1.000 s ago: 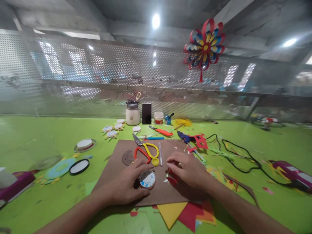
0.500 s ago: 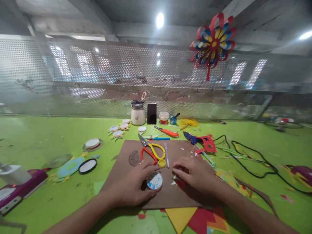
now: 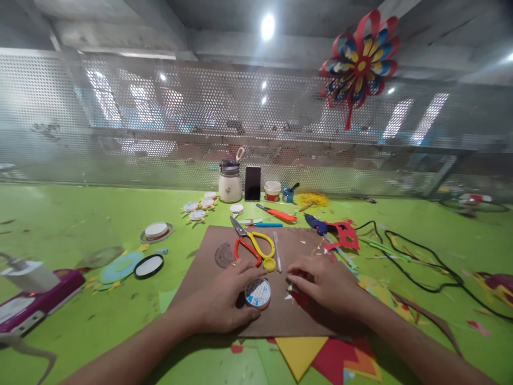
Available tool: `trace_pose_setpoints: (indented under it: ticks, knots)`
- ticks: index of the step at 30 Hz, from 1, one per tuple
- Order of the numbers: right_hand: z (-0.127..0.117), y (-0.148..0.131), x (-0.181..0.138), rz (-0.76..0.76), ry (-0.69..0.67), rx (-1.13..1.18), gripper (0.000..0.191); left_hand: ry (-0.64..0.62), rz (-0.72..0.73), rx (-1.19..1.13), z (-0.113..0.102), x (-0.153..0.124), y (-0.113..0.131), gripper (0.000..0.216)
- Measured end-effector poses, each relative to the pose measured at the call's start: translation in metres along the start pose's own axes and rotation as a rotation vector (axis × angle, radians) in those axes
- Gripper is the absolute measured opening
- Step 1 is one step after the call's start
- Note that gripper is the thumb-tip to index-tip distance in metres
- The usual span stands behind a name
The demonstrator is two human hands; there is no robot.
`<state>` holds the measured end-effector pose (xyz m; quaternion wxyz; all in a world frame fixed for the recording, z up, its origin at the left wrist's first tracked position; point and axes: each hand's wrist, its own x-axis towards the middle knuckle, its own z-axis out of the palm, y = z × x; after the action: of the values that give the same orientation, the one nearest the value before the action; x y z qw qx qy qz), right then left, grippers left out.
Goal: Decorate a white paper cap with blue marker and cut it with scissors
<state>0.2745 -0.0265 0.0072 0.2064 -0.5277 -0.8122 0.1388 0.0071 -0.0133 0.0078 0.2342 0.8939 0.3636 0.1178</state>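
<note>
Round disc, one, its face patterned in blue and white (image 3: 257, 293): lying on a brown board (image 3: 276, 323), between the thumb and forefinger of the left hand (image 3: 220, 297), whose fingers curve around its rim and grasp it at the edge. Right hand (image 3: 323, 280), just to the right of the disc: fingers bent, thumb and forefinger drawn together — whether anything is grasped cannot be told; red scraps (image 3: 298, 299) show beneath it. Also on the board, beyond the disc: scissors with one red and one yellow handle (image 3: 274, 243), blades parted; a grey protractor (image 3: 224, 256); a small yellow round piece (image 3: 269, 264); a slim pale pen (image 3: 277, 251). At the board's near edge, a yellow paper triangle (image 3: 300, 355) beside red and orange paper. Remaining stock on the green counter (image 3: 120, 337): blue pen (image 3: 268, 225), orange-handled knife (image 3: 284, 215), blue glue gun (image 3: 316, 223), red cut-out (image 3: 348, 235). Back row, left to right: white flask (image 3: 230, 188), dark upright phone (image 3: 252, 183), white-and-red tub (image 3: 272, 191), blue pot (image 3: 287, 195), yellow shreds (image 3: 316, 199). Left side: black-rimmed white disc (image 3: 149, 266), pale blue ring (image 3: 120, 266), purple power strip (image 3: 66, 291). Overhead right: multicoloured paper flower (image 3: 362, 66), before a perforated panel (image 3: 200, 107).
</note>
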Motion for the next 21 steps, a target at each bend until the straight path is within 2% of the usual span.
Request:
trace_pose_setpoints:
  ticks: [7,21]
  knots:
    - [0.0007,-0.0004,-0.0001,-0.015,0.006,-0.014,0.017,0.006,0.003,-0.004,0.0013,0.0008,-0.0010,0.059]
    - [-0.0052,-0.0089,-0.0017,0.023,-0.048,-0.044,0.019,-0.004,0.005,-0.001,0.0020,0.0015,-0.0017,0.058]
